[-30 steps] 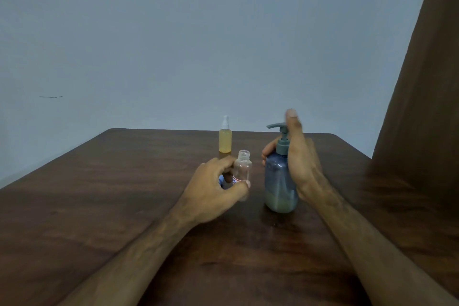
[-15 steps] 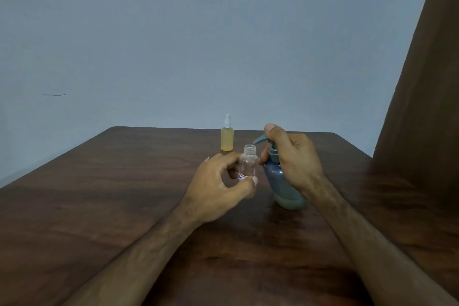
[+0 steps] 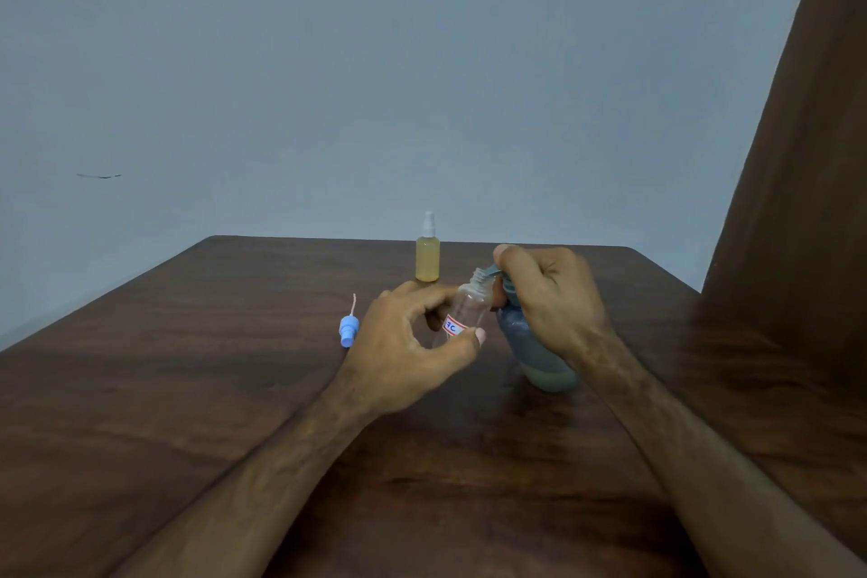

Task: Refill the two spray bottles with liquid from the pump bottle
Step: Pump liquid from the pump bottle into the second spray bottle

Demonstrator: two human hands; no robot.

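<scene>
My left hand (image 3: 403,347) pinches a small clear spray bottle (image 3: 467,307) with a red-edged label, its cap off, tilted with the open neck toward the pump spout. My right hand (image 3: 551,296) grips the head of the blue-grey pump bottle (image 3: 539,354), thumb on top of the pump. The pump bottle leans left, and its spout meets the clear bottle's mouth. Pale liquid sits low in the pump bottle. A second spray bottle (image 3: 428,256), filled with yellow liquid and capped white, stands upright further back.
A blue spray cap with its dip tube (image 3: 349,329) lies on the dark wooden table (image 3: 187,390) left of my left hand. A brown curtain (image 3: 807,155) hangs at the right. A pale wall stands behind the table's far edge.
My right hand has closed over the pump head and tipped the pump bottle left. My left hand lifted and tilted the clear bottle up to the spout.
</scene>
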